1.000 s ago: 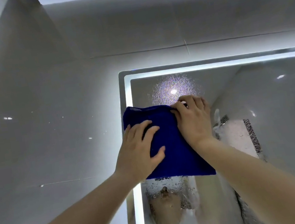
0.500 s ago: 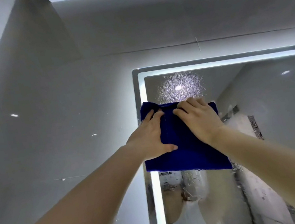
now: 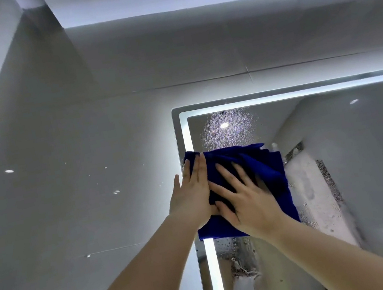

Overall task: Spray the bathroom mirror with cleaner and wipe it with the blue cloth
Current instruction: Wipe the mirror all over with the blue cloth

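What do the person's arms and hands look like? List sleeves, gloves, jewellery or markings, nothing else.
Both forearms are bare as far as the picture shows: no sleeves in view. The left hand and right hand wear no gloves. No watch, bracelet or ring shows on the wrists or fingers, and no markings. Nails look short and unpainted.

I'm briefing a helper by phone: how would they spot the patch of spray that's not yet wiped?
Find the lit mirror on the grey wall, then its top left corner. Just above the blue cloth that both hands press flat sits a round, speckled patch of droplets, with a bright reflected light at its centre, unlike the smoother glass to its right.
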